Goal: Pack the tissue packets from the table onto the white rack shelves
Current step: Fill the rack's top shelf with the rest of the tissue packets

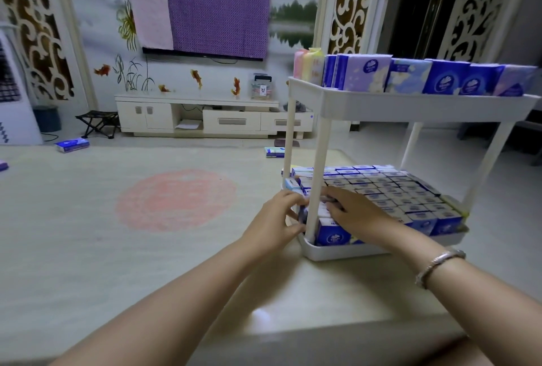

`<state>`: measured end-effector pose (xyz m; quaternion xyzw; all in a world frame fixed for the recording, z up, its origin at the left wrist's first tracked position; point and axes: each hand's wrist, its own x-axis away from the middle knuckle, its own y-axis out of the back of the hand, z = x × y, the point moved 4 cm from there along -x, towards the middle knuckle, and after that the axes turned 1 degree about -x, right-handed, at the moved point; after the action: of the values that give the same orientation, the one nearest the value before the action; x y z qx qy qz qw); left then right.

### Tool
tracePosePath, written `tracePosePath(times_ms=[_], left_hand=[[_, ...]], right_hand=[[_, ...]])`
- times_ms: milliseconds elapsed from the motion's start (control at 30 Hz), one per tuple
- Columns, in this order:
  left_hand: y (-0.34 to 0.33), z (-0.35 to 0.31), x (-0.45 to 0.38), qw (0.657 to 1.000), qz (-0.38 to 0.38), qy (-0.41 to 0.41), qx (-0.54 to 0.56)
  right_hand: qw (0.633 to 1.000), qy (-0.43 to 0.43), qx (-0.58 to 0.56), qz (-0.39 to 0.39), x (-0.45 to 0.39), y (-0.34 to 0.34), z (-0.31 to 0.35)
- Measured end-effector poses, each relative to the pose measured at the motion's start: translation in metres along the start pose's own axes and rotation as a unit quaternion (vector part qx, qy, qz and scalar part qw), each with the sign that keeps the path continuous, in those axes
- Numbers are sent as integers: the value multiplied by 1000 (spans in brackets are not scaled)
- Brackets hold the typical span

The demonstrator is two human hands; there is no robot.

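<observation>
A: Item one, tissue packets (381, 189). What do the labels say?

B: Blue and lilac soft wrappers, each with a round white emblem; the writing is too small to read. On the lower shelf (352, 251) of the white rack (318, 160) they stand on end in tight rows, narrow tops up, running away from your right hand (356, 213) to the far edge.

A: Item two, your hands?

B: Your right hand lies across the packet tops just past the near post, fingers fairly straight and pressing down. Your left hand (277, 220) is on the other side of that post, fingers curled at the shelf's near corner; whether they grip a packet, I cannot tell.

A: Item three, upper shelf (410, 107)?

B: Above your right hand: upright packets, broad faces towards you, blue, lilac and pale sky prints, plus a pink and yellow bundle (308, 65) at its left end.

A: Item four, loose stock?

B: Two packets lie flat on the cream table (88, 233), one far beyond your left hand (72, 145), one (274, 151) just behind the rack.
</observation>
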<state>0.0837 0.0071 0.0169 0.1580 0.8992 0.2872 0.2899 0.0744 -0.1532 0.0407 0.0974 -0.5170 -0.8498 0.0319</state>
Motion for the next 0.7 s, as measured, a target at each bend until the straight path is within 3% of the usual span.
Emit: tracePosePath(times_ms=[133, 233, 367, 433, 600, 700], left_hand=[[-1, 7, 5, 993, 70, 9, -94], [8, 8, 8, 985, 91, 31, -147], [28, 4, 11, 998, 10, 63, -23], [40, 5, 15, 998, -3, 70, -5], [87, 27, 19, 992, -81, 98, 1], [118, 55, 17, 984, -130, 124, -4]], right_hand=[[1000, -2, -1, -9, 3, 2, -1], [998, -5, 26, -64, 10, 6, 6], [976, 19, 93, -198, 38, 25, 34], [970, 28, 91, -222, 53, 29, 51], [977, 129, 8, -172, 43, 0, 111], [982, 117, -28, -146, -1, -31, 130]])
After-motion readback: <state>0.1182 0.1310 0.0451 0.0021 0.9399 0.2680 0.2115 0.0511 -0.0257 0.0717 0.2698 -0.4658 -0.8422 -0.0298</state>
